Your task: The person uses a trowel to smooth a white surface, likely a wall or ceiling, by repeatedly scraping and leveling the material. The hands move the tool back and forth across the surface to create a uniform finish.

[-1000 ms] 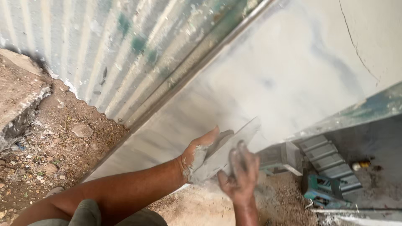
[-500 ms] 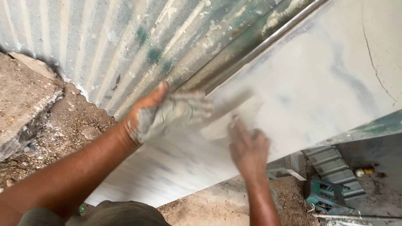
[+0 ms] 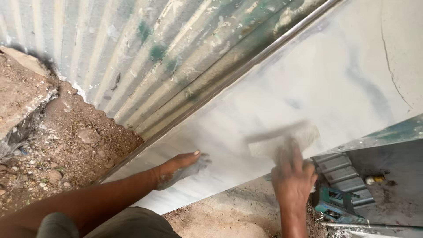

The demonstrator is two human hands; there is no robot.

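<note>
Head view: your right hand (image 3: 293,176) is gripping a flat plastering blade (image 3: 282,139), pressing it against the pale panel (image 3: 308,83) just above; your left hand (image 3: 183,167) is lying open, empty, bracing on it; corrugated sheet (image 3: 132,53) beyond.

Bare dirt ground (image 3: 66,150) with scattered stones (image 3: 88,135) and a concrete chunk (image 3: 20,94).

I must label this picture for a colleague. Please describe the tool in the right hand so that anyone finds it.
Start at the big pale smooth panel beside the corrugated sheet. At its lower edge, the right hand presses a flat, wide, motion-blurred blade against it, the only whitish-coated tool.
</note>
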